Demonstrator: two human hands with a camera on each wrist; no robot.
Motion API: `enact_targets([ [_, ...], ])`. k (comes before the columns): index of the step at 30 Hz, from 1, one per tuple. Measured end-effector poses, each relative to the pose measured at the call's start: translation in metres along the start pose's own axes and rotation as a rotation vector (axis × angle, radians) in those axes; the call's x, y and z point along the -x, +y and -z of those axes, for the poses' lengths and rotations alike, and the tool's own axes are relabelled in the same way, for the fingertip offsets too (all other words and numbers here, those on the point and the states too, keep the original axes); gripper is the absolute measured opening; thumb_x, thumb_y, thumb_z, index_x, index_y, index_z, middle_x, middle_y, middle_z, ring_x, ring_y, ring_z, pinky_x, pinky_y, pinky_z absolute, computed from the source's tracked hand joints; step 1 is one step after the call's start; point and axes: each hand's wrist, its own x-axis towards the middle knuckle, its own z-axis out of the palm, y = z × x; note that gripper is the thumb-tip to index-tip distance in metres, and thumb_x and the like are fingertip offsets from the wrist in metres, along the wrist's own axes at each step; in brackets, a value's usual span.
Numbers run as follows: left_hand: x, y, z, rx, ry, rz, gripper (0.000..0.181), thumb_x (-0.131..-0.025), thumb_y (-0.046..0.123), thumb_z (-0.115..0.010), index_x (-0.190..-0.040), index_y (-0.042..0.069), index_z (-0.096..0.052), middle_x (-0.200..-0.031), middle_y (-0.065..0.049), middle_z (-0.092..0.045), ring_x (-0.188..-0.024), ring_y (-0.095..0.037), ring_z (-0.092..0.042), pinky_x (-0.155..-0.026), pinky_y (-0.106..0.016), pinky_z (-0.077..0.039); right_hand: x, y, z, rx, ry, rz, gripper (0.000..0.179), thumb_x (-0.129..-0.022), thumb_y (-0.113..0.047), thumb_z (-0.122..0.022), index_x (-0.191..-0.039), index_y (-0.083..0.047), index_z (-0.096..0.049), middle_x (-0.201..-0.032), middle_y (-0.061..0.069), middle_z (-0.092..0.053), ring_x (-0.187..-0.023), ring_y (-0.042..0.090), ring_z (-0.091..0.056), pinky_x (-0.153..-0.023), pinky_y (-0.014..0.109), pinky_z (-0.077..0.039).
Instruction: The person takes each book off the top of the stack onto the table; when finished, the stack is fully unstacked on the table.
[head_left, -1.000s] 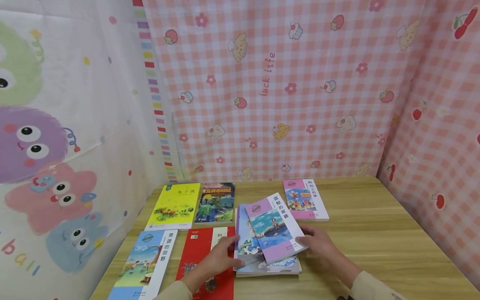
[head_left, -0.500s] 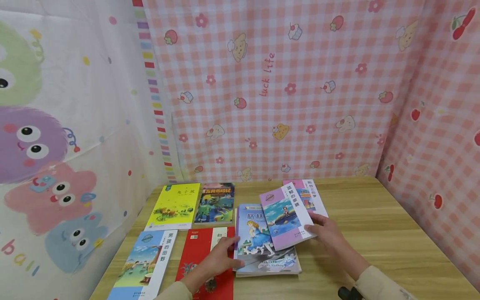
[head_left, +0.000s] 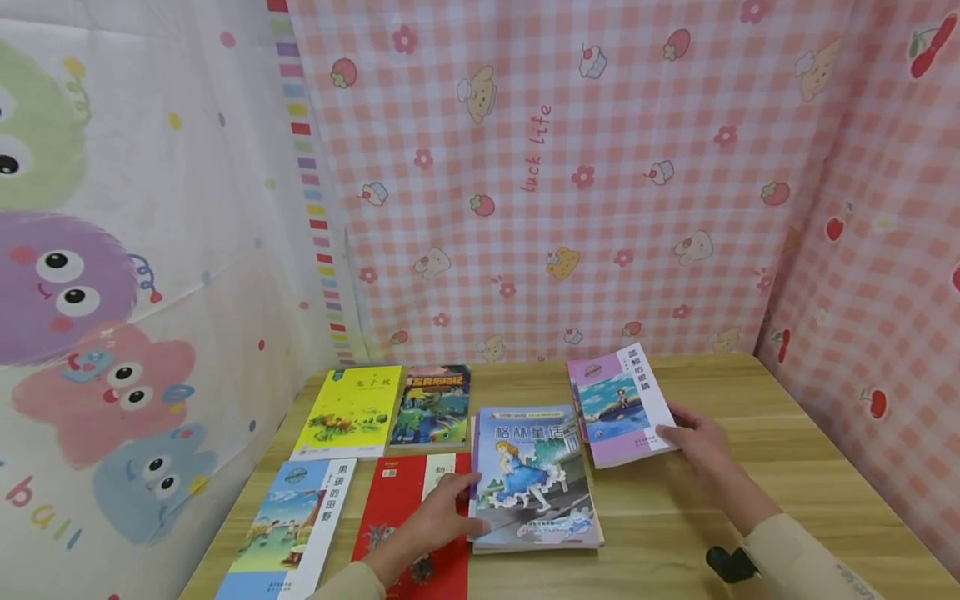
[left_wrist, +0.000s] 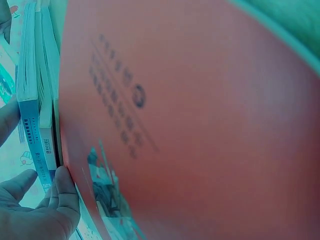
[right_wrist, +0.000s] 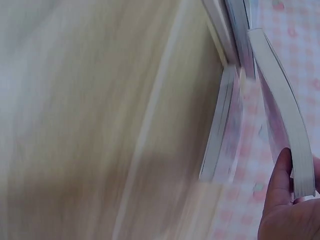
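Observation:
My right hand pinches the right edge of a purple-and-white paperback book, thumb on its cover. In the right wrist view this held book is raised, apart from a book lying on the table. In the head view it covers most of that other book. My left hand rests at the left edge of a stack of books, its fingers touching the side. On top of the stack lies a light-blue book with a girl in a blue dress. Under the left forearm is a red book.
A yellow book and a dark green comic-style book lie at the back left. A blue-and-white book is at the front left. The wooden table meets patterned curtains. A black object is by the right wrist.
My right hand has carried the purple-and-white book off the stack, rightward and back, over the book at the back. The light-blue cover is now uncovered. My left hand has stayed put.

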Motion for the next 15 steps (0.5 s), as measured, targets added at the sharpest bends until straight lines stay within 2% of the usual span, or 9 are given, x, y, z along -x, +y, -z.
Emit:
enact_targets([
  [6,0.000,-0.001,0.000,-0.003,0.001,0.002,0.075,-0.080,0.020,-0.085,-0.146,0.012,-0.049,-0.125,-0.005,-0.049,-0.116,-0.025,-0.047,-0.098,-0.047,-0.049,-0.011,0.000,0.032,0.030,0.051,0.008,0.065,-0.099,-0.009,-0.059,-0.152,0.008,-0.025,-0.143,0.032,-0.038,-0.084,0.000,-0.058,-0.077,0.020,-0.054],
  [10,0.000,-0.002,0.000,0.003,0.000,-0.005,0.075,-0.080,0.019,-0.085,-0.145,0.012,-0.049,-0.124,-0.005,-0.049,-0.115,-0.025,-0.048,-0.099,-0.048,-0.048,-0.018,0.000,0.053,0.049,0.094,0.007,0.065,-0.099,-0.008,-0.059,-0.151,0.009,-0.025,-0.134,0.028,-0.046,-0.080,-0.002,-0.057,-0.073,0.020,-0.054],
  [13,0.000,-0.002,0.000,0.009,-0.001,-0.009,0.075,-0.080,0.019,-0.085,-0.145,0.011,-0.050,-0.124,-0.005,-0.049,-0.115,-0.025,-0.048,-0.099,-0.048,-0.048,-0.021,0.000,0.071,0.041,0.109,0.007,0.066,-0.099,-0.009,-0.059,-0.151,0.010,-0.023,-0.114,0.013,-0.058,-0.078,-0.003,-0.058,-0.073,0.021,-0.055],
  [15,0.000,-0.002,0.000,0.011,-0.002,-0.008,0.075,-0.080,0.019,-0.084,-0.145,0.011,-0.050,-0.124,-0.005,-0.049,-0.115,-0.025,-0.048,-0.099,-0.048,-0.048,-0.023,0.002,0.082,0.015,0.112,0.005,0.068,-0.098,-0.009,-0.059,-0.151,0.010,-0.022,-0.102,-0.001,-0.059,-0.077,-0.002,-0.059,-0.072,0.021,-0.055],
])
